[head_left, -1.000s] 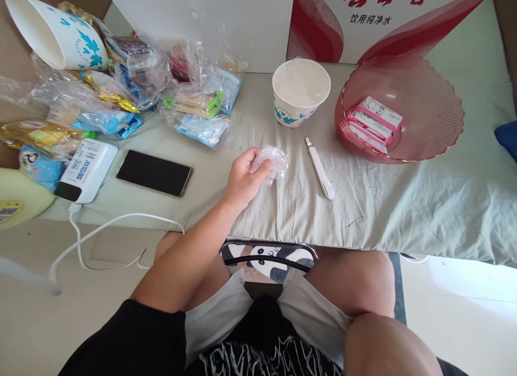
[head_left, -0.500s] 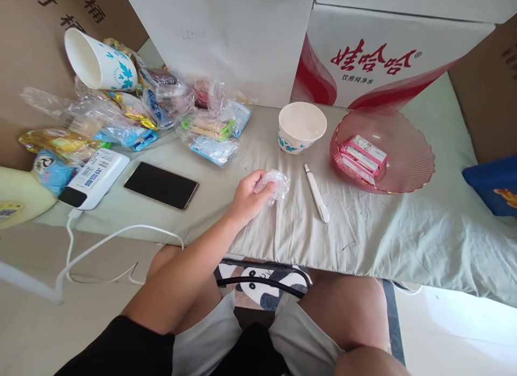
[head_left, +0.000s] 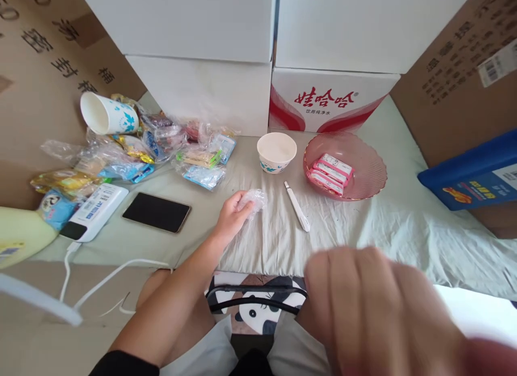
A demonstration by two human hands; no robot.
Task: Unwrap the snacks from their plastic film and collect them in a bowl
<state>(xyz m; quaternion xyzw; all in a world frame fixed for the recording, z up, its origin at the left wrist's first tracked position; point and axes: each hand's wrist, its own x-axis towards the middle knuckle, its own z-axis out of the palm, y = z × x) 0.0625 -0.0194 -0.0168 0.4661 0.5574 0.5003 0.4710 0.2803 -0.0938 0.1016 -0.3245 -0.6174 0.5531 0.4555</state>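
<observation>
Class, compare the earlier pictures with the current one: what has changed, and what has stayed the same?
The right hand, absent before, has risen into view close to the camera, blurred; whether it holds anything cannot be told. The left hand still clutches the crumpled clear plastic wrap on the cloth. The white pen-like tool, paper bowl and pink dish lie unmoved.

Bright, even daylight, soft shadows; the near right hand [head_left: 375,311] is blurred, edges bowed.
</observation>
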